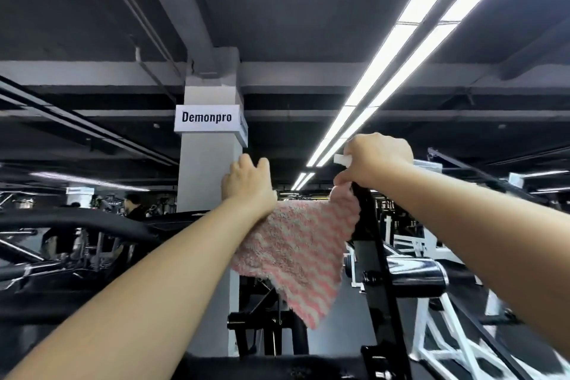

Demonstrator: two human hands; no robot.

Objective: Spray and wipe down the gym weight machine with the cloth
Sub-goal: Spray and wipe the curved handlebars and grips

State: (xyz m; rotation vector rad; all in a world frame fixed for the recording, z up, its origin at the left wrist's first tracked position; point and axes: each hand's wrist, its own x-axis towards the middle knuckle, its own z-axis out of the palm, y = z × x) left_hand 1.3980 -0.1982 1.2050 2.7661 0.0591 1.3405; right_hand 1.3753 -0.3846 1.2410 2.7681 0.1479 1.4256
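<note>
The pink-and-white striped cloth [296,253] hangs spread out between my two hands, in front of the black weight machine's upright post [374,274]. My left hand [246,187] rests on the cloth's upper left edge, fingers stretched forward and fairly straight. My right hand [377,162] is curled round a white spray bottle, of which only the nozzle [342,160] sticks out to the left. The same hand's fingers pinch the cloth's upper right corner at the top of the post. The bottle's body is hidden by my hand.
A black padded roller [415,276] juts from the post to the right. A grey pillar [205,170] with a "Demonpro" sign stands behind the cloth. White machine frames [447,333] are at lower right, dark machines and people at left [132,207].
</note>
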